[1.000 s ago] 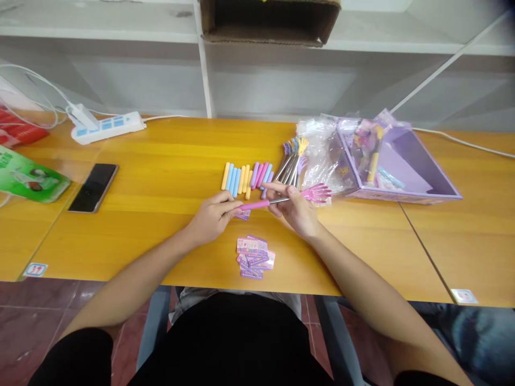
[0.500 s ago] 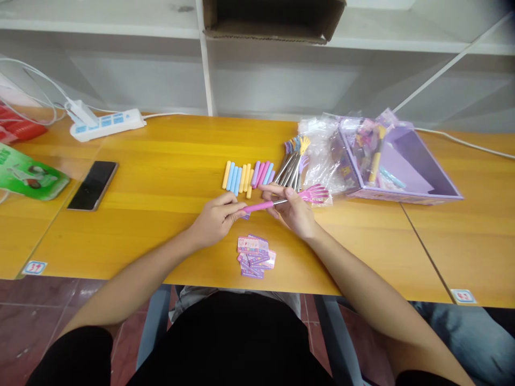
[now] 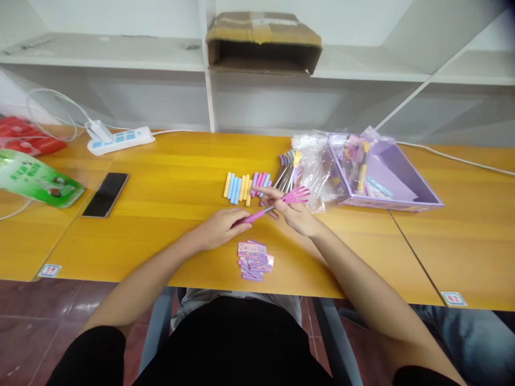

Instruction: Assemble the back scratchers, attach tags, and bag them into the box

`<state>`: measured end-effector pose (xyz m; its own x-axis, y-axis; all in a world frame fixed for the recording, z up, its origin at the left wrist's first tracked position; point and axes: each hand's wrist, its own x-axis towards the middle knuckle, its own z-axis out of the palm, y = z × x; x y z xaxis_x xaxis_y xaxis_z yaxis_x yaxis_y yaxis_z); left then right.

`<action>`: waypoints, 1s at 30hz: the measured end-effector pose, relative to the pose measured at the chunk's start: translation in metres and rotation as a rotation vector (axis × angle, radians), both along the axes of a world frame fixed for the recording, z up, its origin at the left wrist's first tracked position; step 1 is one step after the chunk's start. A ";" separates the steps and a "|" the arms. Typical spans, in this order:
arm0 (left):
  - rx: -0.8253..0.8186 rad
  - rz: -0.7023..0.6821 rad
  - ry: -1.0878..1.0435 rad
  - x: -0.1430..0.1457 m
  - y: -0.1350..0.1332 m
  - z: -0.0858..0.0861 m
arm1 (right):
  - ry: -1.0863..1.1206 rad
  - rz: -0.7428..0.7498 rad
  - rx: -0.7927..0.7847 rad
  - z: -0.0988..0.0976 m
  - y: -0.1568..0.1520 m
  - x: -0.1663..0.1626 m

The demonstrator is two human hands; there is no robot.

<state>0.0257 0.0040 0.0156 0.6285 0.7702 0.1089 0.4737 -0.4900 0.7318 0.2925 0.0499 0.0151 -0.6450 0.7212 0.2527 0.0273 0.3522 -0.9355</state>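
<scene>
A pink hand-shaped scratcher (image 3: 295,195) with a metal rod and pink grip is held between both hands above the yellow table (image 3: 169,187). My left hand (image 3: 222,227) is closed on the pink grip end. My right hand (image 3: 293,213) pinches the metal rod just behind the pink hand-shaped head. Behind them lies a row of pastel grip sleeves (image 3: 245,185), and beside it a bundle of metal rods with coloured hand heads (image 3: 288,169). A small pile of pink sticker cards (image 3: 254,260) lies near the table's front edge.
A purple box (image 3: 396,179) with clear bags (image 3: 314,158) sits at the right. A black phone (image 3: 105,187), a white power strip (image 3: 120,140), a green packet (image 3: 38,179) and a red packet (image 3: 24,136) are at the left. A cardboard box (image 3: 263,43) stands on the shelf behind.
The camera has tilted up, so the shelf box shows fully. Both hands keep hold of the pink scratcher, which now slants down more toward my left hand.
</scene>
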 end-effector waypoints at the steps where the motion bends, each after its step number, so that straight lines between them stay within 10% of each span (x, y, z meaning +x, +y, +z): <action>1: -0.024 0.008 -0.003 -0.002 -0.001 0.005 | -0.004 0.007 -0.027 0.002 -0.001 0.002; 9: 0.015 0.028 0.132 -0.020 -0.023 0.031 | -0.037 -0.333 0.295 0.005 -0.035 0.034; 19: 0.428 0.031 0.455 -0.004 -0.068 -0.005 | -0.524 -0.388 0.916 -0.017 -0.103 0.017; 30: 0.663 0.100 0.567 -0.062 -0.068 0.006 | -0.735 -0.749 1.097 -0.025 -0.110 0.069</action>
